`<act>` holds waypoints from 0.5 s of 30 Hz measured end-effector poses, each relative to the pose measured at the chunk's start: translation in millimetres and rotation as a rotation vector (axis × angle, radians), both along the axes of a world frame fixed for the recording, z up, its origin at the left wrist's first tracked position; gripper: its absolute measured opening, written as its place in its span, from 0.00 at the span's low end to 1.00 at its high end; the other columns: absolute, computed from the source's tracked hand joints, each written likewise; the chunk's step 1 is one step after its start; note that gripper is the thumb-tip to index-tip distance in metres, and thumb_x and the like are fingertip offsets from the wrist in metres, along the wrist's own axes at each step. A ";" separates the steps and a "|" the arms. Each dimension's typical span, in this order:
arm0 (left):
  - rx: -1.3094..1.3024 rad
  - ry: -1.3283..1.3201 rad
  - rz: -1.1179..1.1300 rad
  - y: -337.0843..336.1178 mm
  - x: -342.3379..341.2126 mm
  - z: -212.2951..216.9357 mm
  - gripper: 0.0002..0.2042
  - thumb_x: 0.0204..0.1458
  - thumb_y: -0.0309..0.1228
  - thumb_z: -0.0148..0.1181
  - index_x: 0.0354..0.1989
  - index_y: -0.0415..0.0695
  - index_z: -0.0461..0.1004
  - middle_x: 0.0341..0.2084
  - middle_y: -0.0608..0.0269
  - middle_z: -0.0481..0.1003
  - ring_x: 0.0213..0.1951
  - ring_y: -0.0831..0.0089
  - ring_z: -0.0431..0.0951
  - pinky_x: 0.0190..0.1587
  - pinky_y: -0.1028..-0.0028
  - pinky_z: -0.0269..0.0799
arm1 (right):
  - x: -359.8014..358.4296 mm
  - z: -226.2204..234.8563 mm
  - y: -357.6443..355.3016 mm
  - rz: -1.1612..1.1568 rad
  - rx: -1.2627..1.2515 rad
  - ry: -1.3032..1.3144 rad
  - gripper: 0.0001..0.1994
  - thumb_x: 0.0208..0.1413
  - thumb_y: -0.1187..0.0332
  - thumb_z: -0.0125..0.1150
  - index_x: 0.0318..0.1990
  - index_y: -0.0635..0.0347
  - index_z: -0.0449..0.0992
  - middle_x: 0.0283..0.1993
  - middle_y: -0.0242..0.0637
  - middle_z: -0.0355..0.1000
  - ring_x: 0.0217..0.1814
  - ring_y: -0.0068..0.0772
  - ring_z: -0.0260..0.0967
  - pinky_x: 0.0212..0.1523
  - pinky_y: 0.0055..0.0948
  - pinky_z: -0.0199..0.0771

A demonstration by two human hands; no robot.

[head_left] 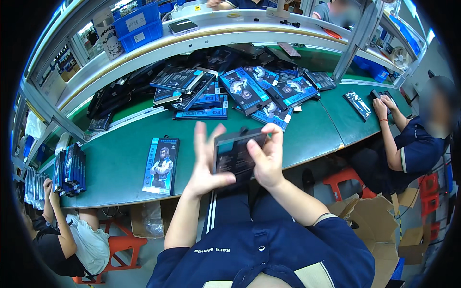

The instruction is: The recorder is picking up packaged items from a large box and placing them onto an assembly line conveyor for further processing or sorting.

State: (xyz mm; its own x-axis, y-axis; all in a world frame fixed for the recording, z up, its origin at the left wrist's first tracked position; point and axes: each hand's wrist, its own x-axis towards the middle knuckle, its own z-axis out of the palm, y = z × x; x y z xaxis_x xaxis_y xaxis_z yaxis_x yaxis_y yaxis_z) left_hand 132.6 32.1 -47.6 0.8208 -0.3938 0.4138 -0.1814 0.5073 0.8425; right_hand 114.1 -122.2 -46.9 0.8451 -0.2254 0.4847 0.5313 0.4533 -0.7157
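A flat black box with blue accents (234, 156), printed like battery packaging, is tilted above the table's front edge, its outline slightly blurred. My right hand (268, 161) grips its right side, thumb on the face and fingers at the upper edge. At the other side is my left hand (204, 165), fingers stretched up and spread, smeared by motion; its thumb lies along the box's lower left corner. To the left, a similar blue-and-black box (161, 165) with a printed figure lies face up on the green table (122, 158).
A loose heap of similar boxes (245, 91) spreads across the table's back. Stacked boxes (72, 168) stand at left beside a seated person (62, 235). At right another person (408, 144) handles a dark item near a box (357, 105). A shelf (206, 41) runs behind.
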 end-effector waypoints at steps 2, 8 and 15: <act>0.267 0.240 -0.403 25.7 -6.9 -12.3 0.57 0.37 0.32 0.75 0.72 0.39 0.38 0.69 0.48 0.48 0.70 0.57 0.52 0.69 0.61 0.50 | 4.1 4.8 18.1 0.023 -0.019 0.052 0.14 0.64 0.73 0.53 0.55 0.59 0.60 0.48 0.36 0.65 0.50 0.23 0.65 0.52 0.25 0.66; 1.279 -0.209 0.757 50.3 -22.6 37.9 0.52 0.38 0.43 0.73 0.72 0.47 0.49 0.63 0.40 0.58 0.62 0.47 0.63 0.63 0.56 0.58 | 42.5 -10.4 -57.3 -0.969 -1.535 0.102 0.28 0.59 0.53 0.58 0.59 0.64 0.66 0.64 0.54 0.61 0.69 0.57 0.54 0.66 0.61 0.48; 1.903 -0.447 1.181 62.1 1.9 12.3 0.36 0.48 0.52 0.65 0.62 0.44 0.65 0.60 0.36 0.61 0.63 0.40 0.58 0.61 0.43 0.53 | -24.7 -29.9 -48.9 -0.834 -1.703 0.145 0.28 0.57 0.52 0.59 0.55 0.69 0.69 0.58 0.53 0.67 0.65 0.55 0.58 0.67 0.62 0.47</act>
